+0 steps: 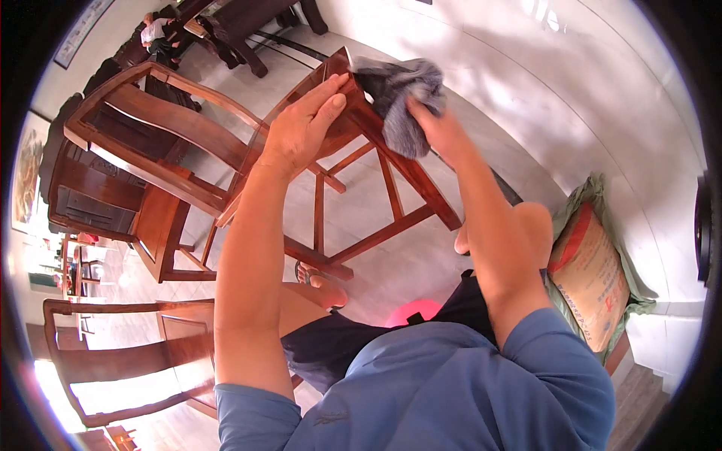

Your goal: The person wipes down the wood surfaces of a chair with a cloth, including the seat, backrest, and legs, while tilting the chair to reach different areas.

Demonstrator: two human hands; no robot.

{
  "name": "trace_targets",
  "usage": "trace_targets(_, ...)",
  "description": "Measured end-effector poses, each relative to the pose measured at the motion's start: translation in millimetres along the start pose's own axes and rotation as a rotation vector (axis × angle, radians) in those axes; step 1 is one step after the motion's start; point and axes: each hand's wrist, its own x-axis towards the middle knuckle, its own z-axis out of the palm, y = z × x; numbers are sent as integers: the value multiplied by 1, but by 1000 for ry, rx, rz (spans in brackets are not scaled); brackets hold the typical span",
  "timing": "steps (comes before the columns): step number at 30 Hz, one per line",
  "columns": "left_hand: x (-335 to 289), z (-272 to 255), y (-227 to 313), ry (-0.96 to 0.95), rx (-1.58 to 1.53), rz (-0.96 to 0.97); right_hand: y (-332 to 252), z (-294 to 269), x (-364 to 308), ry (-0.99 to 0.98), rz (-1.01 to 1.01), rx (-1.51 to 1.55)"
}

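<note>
A reddish-brown wooden chair (pixel 412 174) is tipped over in front of me, its curved back toward the left and its legs pointing toward me. My left hand (pixel 304 128) rests against the edge of its seat, fingers stretched out and thumb apart. In my right hand (pixel 436 131) is a bunched grey cloth (pixel 410 86), held at the seat's right corner, beside the top of a leg. The cloth hides part of that corner, and the right hand is slightly blurred.
More wooden chairs stand on the left, one (pixel 162 225) behind the tipped chair and another (pixel 120 353) nearer me. A filled sack (pixel 590 270) in a green outer bag sits at the right by the pale wall. Something pink (pixel 416 310) lies below me. A person (pixel 156 34) sits far back left.
</note>
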Motion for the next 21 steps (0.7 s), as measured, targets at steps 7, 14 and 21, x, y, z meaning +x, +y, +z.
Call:
trace_targets(7,-4,1,7,-75,-144,-141,9,56,-36,318,-575,-867)
trace_targets(14,1,14,13,-37,-164,-115,-46,70,3,2,-69,-1025)
trace_targets(21,7,3,8,-33,-129,-99,-53,65,13,-71,-235,-1171)
